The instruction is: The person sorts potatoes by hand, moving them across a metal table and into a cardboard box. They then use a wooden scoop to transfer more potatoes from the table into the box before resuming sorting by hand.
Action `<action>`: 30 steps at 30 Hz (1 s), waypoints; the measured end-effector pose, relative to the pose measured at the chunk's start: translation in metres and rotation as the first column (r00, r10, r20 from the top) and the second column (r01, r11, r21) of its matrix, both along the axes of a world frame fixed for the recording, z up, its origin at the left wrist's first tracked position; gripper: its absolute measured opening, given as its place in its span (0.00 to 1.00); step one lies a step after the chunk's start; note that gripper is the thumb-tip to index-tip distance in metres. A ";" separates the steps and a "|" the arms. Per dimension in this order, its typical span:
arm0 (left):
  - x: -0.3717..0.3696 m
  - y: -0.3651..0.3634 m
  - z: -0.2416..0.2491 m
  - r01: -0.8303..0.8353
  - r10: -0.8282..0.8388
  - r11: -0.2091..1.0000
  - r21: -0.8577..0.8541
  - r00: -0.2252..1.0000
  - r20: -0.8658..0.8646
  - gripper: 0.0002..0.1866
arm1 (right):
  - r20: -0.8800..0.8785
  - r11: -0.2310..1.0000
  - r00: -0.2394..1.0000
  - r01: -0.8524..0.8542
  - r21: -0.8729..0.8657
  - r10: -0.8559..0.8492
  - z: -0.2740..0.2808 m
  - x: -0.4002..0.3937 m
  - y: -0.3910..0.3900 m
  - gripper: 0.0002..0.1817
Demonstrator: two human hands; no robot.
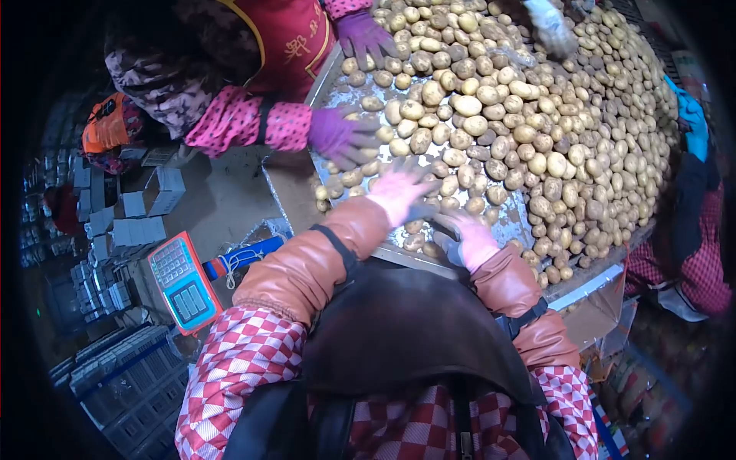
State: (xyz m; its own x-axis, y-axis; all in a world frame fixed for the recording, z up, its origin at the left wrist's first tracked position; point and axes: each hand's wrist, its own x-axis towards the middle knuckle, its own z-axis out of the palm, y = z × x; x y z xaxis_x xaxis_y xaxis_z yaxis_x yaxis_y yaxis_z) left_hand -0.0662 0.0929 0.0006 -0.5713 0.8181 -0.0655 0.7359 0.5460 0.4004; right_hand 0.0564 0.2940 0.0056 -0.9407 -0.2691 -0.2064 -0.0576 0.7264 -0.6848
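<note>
Potatoes (552,165) lie in a wide heap over a metal-topped table (512,218). Near its front edge, my left hand (402,192), in a pink glove with dark grey fingers, reaches over the loose potatoes with fingers spread. Beside it on the right, my right hand (466,236), gloved alike, is low over several potatoes, fingers apart and pointing inward to the left. Motion blurs the fingertips a little. Neither hand visibly grips a potato, though the undersides are hidden.
A co-worker's purple-gloved hands (343,138) rest among potatoes on the left. Another person's white glove (550,31) is at the back, a blue glove (694,123) at the right edge. A red scale (184,282) and open cartons (138,230) stand lower left.
</note>
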 end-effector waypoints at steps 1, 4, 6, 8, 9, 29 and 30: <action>-0.004 -0.015 -0.007 -0.039 0.038 0.999 -0.024 0.998 -0.042 0.29 | -0.006 0.996 0.999 0.054 -0.075 -0.054 0.015 -0.004 0.005 0.21; 0.009 -0.056 0.005 -0.461 0.461 0.887 0.016 0.887 -0.012 0.26 | 0.602 0.283 0.684 0.724 -0.629 -0.413 0.028 -0.018 0.023 0.19; 0.019 -0.078 -0.010 -0.629 0.624 0.777 -0.038 0.777 -0.083 0.26 | -0.201 0.797 0.772 0.565 -0.214 -0.602 0.018 -0.023 0.059 0.21; 0.031 -0.063 0.003 -0.649 0.615 0.757 -0.078 0.748 -0.251 0.27 | -0.484 0.743 0.717 0.643 0.184 -0.501 -0.048 -0.018 0.068 0.30; 0.035 -0.049 0.007 -0.543 0.532 0.839 -0.026 0.830 -0.168 0.26 | -0.332 0.778 0.818 0.561 0.282 -0.469 -0.035 -0.013 0.043 0.34; -0.049 0.081 0.027 -0.160 0.157 0.987 0.029 0.984 0.083 0.25 | 0.073 0.872 0.981 0.125 0.473 -0.180 -0.018 -0.123 0.019 0.15; -0.056 0.089 0.030 -0.168 0.168 0.986 -0.023 0.986 -0.006 0.27 | 0.108 0.879 0.976 0.121 0.461 -0.191 -0.012 -0.123 0.020 0.15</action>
State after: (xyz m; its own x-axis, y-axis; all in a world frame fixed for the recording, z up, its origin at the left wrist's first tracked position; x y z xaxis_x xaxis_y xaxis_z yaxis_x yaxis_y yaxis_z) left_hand -0.1218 0.1820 0.0311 -0.7007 0.7089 -0.0808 0.6348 0.6711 0.3829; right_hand -0.0662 0.3141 -0.0063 -0.9127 0.0330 -0.4072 0.1568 0.9487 -0.2746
